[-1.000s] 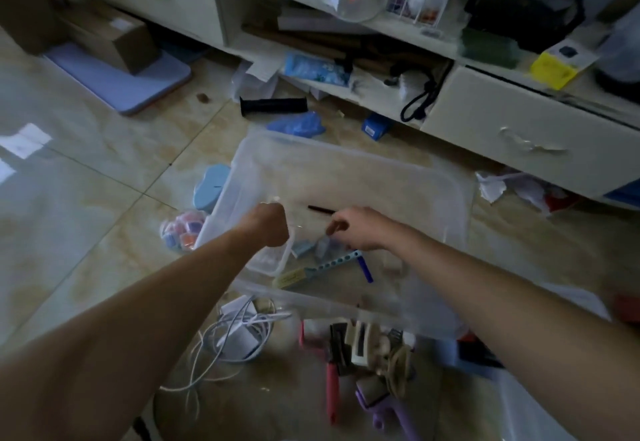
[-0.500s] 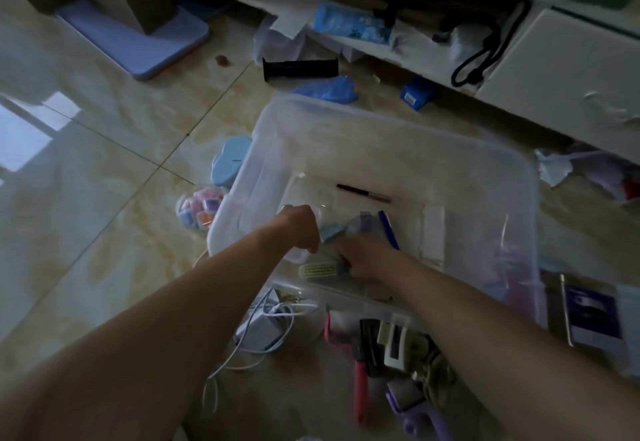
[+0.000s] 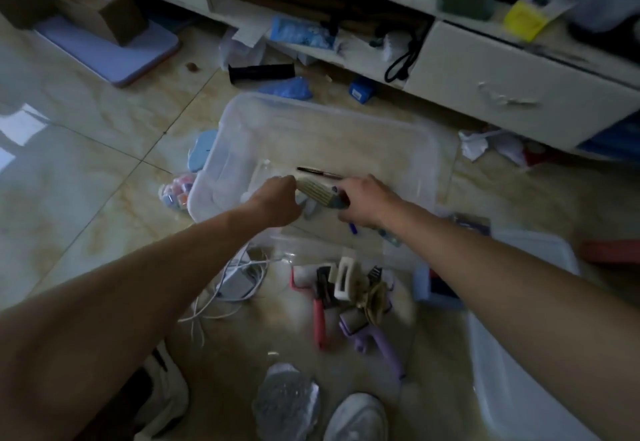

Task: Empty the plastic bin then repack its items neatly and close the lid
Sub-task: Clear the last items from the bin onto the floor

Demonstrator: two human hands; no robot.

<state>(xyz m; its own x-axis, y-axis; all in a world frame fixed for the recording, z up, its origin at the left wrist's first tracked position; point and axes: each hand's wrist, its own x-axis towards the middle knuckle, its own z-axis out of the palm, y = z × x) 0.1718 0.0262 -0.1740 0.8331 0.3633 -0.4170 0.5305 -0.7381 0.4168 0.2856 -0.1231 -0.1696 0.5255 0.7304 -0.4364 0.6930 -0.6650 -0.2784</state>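
Head view showed me both hands over the clear plastic bin (image 3: pixel 429 150) on the floor. My left hand (image 3: pixel 277 200) and right hand (image 3: pixel 365 201) each had a grip clamped on one end of a ribbed beige bundle (image 3: pixel 317 193). A black pen (image 3: pixel 318 172) lay inside the bin beyond them.

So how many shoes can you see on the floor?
2. One white shoe sits at the bottom edge, right of the silver bag. The other white shoe lies at bottom left, partly behind the left arm.
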